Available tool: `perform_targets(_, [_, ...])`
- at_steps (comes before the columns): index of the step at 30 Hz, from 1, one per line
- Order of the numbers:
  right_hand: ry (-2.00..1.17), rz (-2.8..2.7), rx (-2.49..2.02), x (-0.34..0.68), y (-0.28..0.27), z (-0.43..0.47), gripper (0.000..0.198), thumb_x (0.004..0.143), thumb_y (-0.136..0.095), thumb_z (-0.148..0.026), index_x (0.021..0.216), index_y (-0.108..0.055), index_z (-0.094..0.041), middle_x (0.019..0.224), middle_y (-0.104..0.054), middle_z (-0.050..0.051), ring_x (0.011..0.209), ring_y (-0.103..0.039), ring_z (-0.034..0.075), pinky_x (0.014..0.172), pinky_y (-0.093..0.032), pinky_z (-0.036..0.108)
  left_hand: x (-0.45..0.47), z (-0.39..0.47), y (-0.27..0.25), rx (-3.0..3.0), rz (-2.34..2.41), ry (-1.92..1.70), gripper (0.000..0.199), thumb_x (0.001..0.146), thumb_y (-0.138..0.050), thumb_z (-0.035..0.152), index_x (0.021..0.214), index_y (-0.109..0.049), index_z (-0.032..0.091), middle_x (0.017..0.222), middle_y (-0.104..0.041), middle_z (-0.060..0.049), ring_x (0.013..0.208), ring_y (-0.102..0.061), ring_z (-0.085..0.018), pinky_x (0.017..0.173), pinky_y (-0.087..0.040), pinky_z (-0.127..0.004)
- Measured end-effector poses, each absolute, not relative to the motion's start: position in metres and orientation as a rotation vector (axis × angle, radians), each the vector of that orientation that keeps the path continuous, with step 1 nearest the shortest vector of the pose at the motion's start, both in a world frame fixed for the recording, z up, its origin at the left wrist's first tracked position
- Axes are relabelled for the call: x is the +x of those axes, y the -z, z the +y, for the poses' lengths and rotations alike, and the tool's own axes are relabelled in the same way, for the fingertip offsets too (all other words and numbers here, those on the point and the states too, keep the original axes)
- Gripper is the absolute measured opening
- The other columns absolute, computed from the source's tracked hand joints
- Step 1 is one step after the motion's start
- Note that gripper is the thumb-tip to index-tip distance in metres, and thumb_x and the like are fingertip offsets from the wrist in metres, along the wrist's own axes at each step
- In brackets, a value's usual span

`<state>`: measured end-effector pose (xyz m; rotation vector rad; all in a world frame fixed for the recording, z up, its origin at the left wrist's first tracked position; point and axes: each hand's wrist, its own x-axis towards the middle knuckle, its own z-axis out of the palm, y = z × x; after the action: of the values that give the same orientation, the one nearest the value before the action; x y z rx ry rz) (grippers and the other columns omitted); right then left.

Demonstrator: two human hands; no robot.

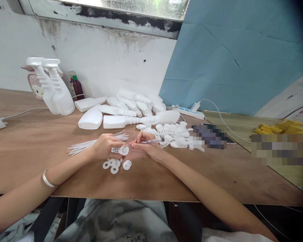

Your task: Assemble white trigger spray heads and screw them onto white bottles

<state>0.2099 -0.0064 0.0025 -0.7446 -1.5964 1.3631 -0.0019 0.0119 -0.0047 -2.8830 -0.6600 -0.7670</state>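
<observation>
My left hand [106, 147] is closed around a white spray trigger head [123, 150], its round collar facing me. In my right hand [149, 148] is a slim screwdriver [155, 140] with a clear handle, its tip pointing left at the spray head. Fingers hide where the tip meets the part. Just below my left hand lie several white ring washers [114, 169] and a small round white cap [127, 164]. Behind that hand is a bundle of thin white tubes [82, 147]. More white spray heads [176, 134] are heaped beyond my right hand.
Several white bottles [121, 121] lie piled toward the wall. Two assembled spray bottles [57, 90] stand at the back left beside a dark red bottle [77, 88]. A phone [209, 134] and a power strip [189, 112] are to the right. The brown table's [151, 188] front edge is near me.
</observation>
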Motion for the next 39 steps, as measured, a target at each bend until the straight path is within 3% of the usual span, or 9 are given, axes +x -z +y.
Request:
perform_targets(15, [-1.47, -1.611, -0.703, 0.211, 0.002, -0.006, 0.027, 0.066, -0.072, -0.027, 0.064, -0.046, -0.019, 0.075, -0.068, 0.002, 0.082, -0.066, 0.019, 0.073, -0.049, 0.032, -0.004, 0.015, 0.007, -2.93, -0.607, 0.677, 0.023, 0.072, -0.06, 0.033, 0.09, -0.064, 0.02, 0.071, -0.065, 0.001, 0.059, -0.057, -0.013, 0.06, -0.033, -0.025])
perform_targets(24, [-1.212, -1.857, -0.74, 0.211, -0.007, -0.017, 0.019, 0.073, -0.064, -0.027, 0.066, -0.049, -0.019, 0.078, -0.065, 0.004, 0.092, -0.063, 0.024, 0.073, -0.049, 0.033, -0.004, 0.014, 0.005, -2.894, -0.614, 0.621, 0.025, 0.075, -0.057, 0.04, 0.087, -0.064, 0.019, 0.071, -0.065, 0.0, 0.061, -0.058, -0.013, 0.061, -0.033, -0.025])
perform_targets(32, [-1.211, -1.904, -0.75, 0.212, -0.011, -0.016, 0.019, 0.073, -0.063, -0.025, 0.064, -0.047, -0.019, 0.069, -0.06, 0.002, 0.085, -0.064, 0.024, 0.066, -0.048, 0.031, -0.005, 0.013, 0.004, -2.855, -0.501, 0.587, 0.026, 0.078, -0.055, 0.039, 0.092, -0.062, 0.018, 0.076, -0.066, -0.002, 0.066, -0.059, -0.014, 0.061, -0.033, -0.025])
perform_targets(39, [-0.862, -2.071, -0.776, 0.21, -0.011, -0.021, 0.016, 0.074, -0.057, -0.019, 0.061, -0.049, -0.019, 0.066, -0.056, 0.0, 0.076, -0.063, 0.02, 0.063, -0.046, 0.028, -0.005, 0.014, 0.004, -2.848, -0.568, 0.546, 0.027, 0.077, -0.055, 0.038, 0.093, -0.063, 0.018, 0.077, -0.066, -0.004, 0.066, -0.059, -0.016, 0.061, -0.034, -0.026])
